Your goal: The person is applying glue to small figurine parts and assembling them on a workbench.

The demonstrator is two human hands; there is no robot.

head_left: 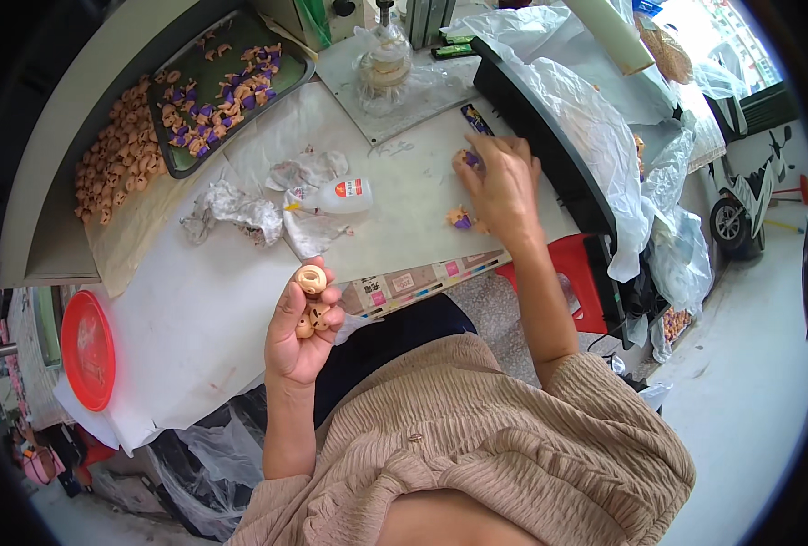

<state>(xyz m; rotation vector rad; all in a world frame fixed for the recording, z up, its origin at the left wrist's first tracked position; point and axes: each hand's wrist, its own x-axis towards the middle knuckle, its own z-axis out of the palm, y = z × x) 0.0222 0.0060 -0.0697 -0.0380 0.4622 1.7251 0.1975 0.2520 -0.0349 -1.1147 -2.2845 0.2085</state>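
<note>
My left hand (298, 329) is closed around several small peach-coloured doll heads. One doll head (311, 279) sits at the fingertips with its hollow, ring-like side showing, and others lie lower against the palm. Over the right part of the table, my right hand (504, 182) curls down, its fingertips at a small peach-and-purple figure body (468, 159); whether they grip it is hard to make out. Another figure body (459, 218) lies on the table just below that hand. Between my hands lies a white squeeze bottle (336, 196) with a yellow tip, on its side.
A dark tray (181, 164) of peach-and-purple bodies stands at the back left, beside a heap of doll heads (122, 150). Crumpled stained cloths (236, 211) lie near the bottle. A black bin wall (550, 146) with plastic sheeting borders the right. A red lid (88, 350) sits far left.
</note>
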